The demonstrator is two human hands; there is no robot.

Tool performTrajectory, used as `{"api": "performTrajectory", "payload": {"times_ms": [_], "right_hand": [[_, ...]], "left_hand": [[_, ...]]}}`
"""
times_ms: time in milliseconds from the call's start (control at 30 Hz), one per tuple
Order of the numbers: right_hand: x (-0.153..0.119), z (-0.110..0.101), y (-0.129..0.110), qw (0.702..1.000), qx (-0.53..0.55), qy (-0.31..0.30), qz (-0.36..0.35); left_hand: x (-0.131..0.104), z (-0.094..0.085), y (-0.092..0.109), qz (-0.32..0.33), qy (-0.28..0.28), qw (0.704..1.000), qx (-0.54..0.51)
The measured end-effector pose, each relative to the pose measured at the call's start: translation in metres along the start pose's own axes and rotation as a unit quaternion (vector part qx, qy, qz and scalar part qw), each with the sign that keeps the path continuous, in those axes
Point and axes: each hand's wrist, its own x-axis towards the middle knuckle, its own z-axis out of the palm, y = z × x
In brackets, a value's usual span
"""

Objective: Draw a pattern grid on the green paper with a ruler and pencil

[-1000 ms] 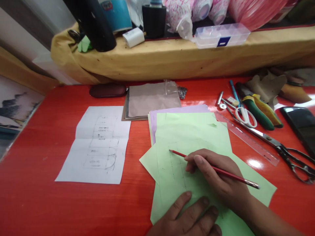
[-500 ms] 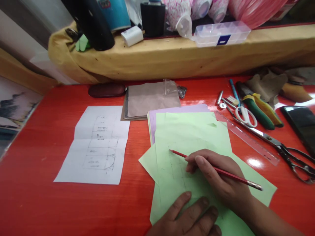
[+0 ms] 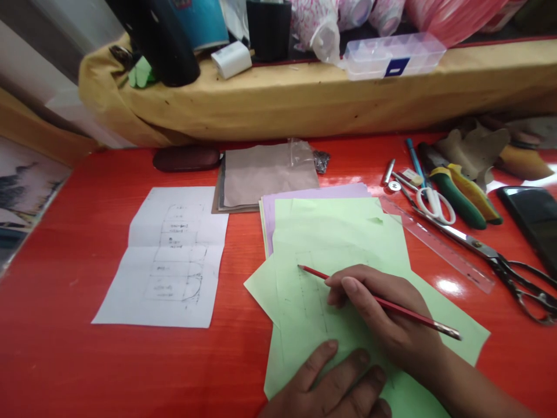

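Note:
A red pencil is pinched between the thumb and fingers of my right hand. Its tip points left, at or just over thin pencil lines on a pale green sheet. Spread flat on the lower part of that sheet is my left hand, its fingers apart and holding nothing. More green sheets and a purple sheet lie underneath. To the left rests a creased white sheet bearing a drawn outline with small handwritten notes, too small to read.
On the right are a clear ruler, large scissors, white-handled scissors, green-yellow pliers and a phone. Brown sheets and a dark case lie at the back, below a cloth-covered ledge holding a plastic box.
The view has shifted very slightly. Both hands and the pencil keep nearly the same place on the green sheet.

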Motion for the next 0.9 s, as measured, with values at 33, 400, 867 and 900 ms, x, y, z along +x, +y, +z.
{"api": "performTrajectory", "payload": {"times_ms": [33, 400, 867, 900], "right_hand": [[0.0006, 0.0, -0.0007, 1.0, 0.0, 0.001, 0.0], [-0.0037, 0.0006, 0.002, 0.999, 0.018, 0.021, 0.023], [-0.0019, 0.0002, 0.0027, 1.0, -0.004, 0.005, 0.014], [-0.0019, 0.0006, 0.0029, 1.0, -0.002, 0.008, 0.017]], "left_hand": [[-0.0001, 0.0002, 0.0, 0.0, 0.0, 1.0, 0.0], [0.0002, 0.0006, 0.0002, -0.005, 0.0, 1.0, -0.001], [-0.0058, 0.0034, 0.0026, 0.001, -0.006, 1.0, 0.008], [-0.0068, 0.0038, 0.0028, 0.001, -0.004, 1.0, 0.007]]}}
